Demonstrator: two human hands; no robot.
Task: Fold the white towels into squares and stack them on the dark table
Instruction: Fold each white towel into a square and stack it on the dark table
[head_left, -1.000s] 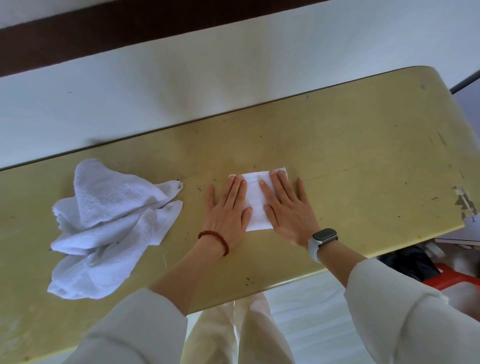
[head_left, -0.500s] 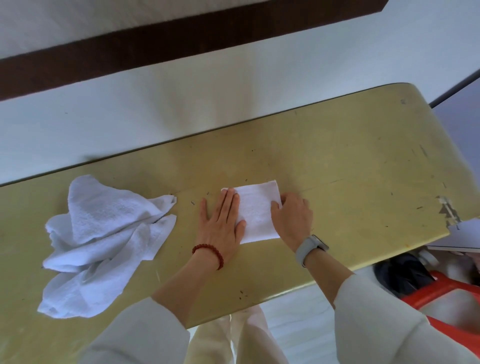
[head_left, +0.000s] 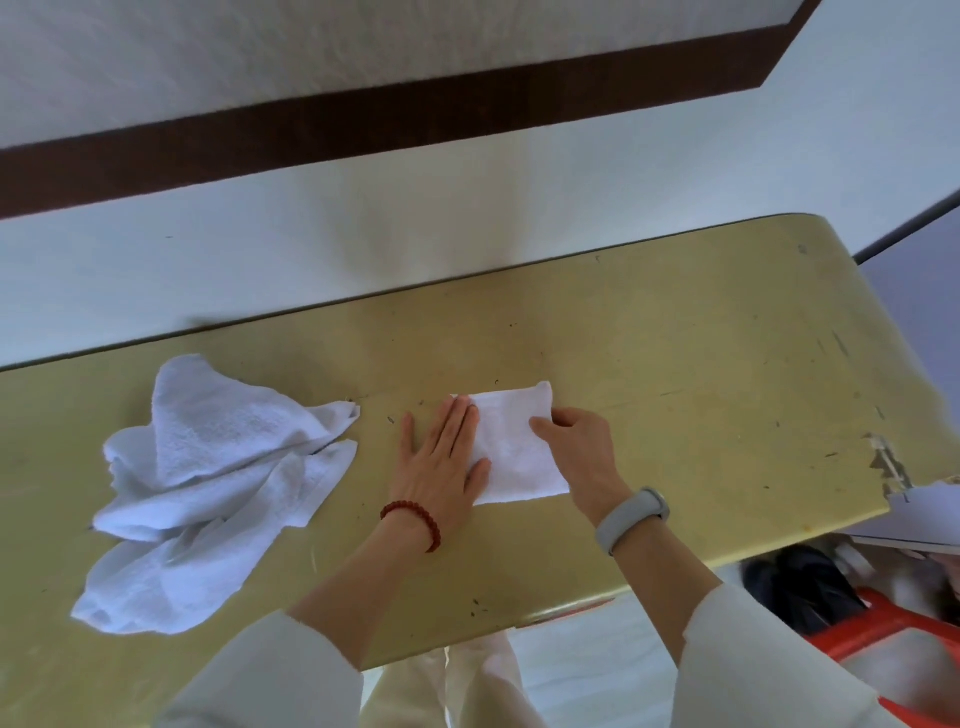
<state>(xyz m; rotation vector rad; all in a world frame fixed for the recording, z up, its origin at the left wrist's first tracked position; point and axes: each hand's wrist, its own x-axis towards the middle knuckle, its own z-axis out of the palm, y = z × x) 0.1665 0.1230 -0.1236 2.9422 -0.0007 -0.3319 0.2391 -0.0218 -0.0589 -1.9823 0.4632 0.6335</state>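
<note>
I see the folded towel (head_left: 514, 447) in the middle of the frame, on the yellow table (head_left: 701, 374). The left hand (head_left: 441, 457) still lies flat on its left edge, fingers straight. The right hand (head_left: 576, 447) was flat a second ago; now it curls and pinches the right edge. The loose towel pile (head_left: 208, 483) sits at the left, not moved.

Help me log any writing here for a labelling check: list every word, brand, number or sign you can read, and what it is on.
None can be read.
folded towel: no tag or print shows.
crumpled towels: no tag or print shows.
wristband: plain, its face is out of view.
papers: no readable print.
</note>
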